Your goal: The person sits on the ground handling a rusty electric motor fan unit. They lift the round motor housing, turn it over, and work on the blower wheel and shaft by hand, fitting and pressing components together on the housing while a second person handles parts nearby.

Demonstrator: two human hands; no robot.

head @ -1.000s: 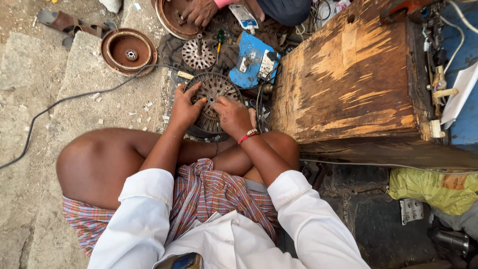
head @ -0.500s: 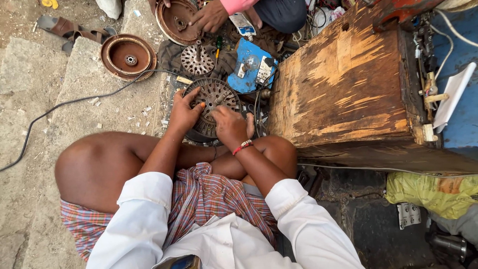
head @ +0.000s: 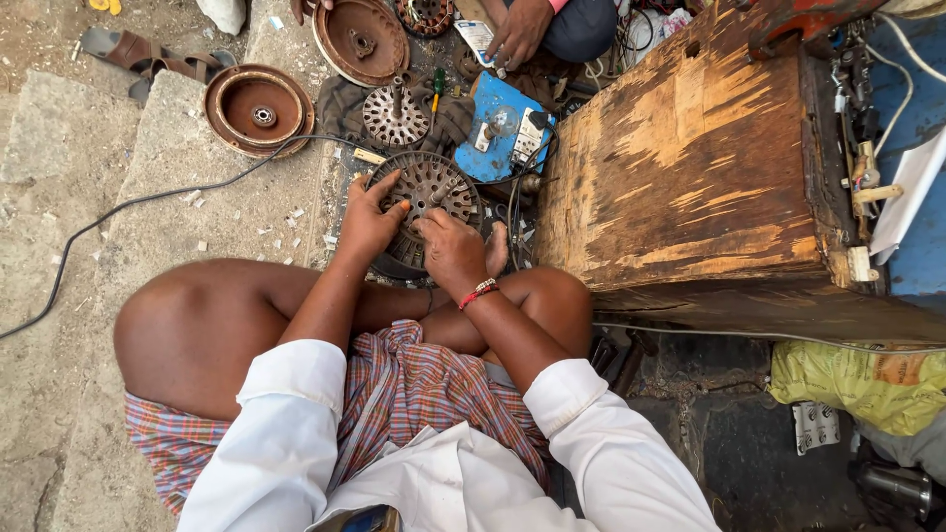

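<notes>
Person's sitting cross-legged right on the ground, white shirt sleeves and a checked cloth [head: 414, 394] over the lap nearest the camera. No bench here, just rough concrete slabs [head: 118, 197] with dirt and little white chips scattered about.

Just past the knees is the stator [head: 426, 202], a round slotted metal disc with a shaft stub in its middle, lying flat on the ground. Left hand [head: 370, 219] sits on the stator's left rim, fingers spread and curled over the edge, so that grip is holding the stator. Right hand [head: 451, 246] lies on the stator's near-right part, fingers bent down onto the slots; touching it for sure, but I can't tell if that grip is closed around anything. Red bead bracelet [head: 479, 293] on that wrist.

Right of the stator, almost touching, a big worn wooden box [head: 690, 167] blocks that whole side. A black cable [head: 158, 197] snakes off left of the stator. Just beyond the stator: a smaller toothed rotor [head: 394, 115] and a blue tester box [head: 507, 133]. Left of those, a rusty round cover [head: 258, 110]; farther out, a second one [head: 362, 39]. At the far edge another person's hand [head: 517, 32] rests near the blue box. A yellow bag [head: 857, 379] lies near right of the wooden box.
</notes>
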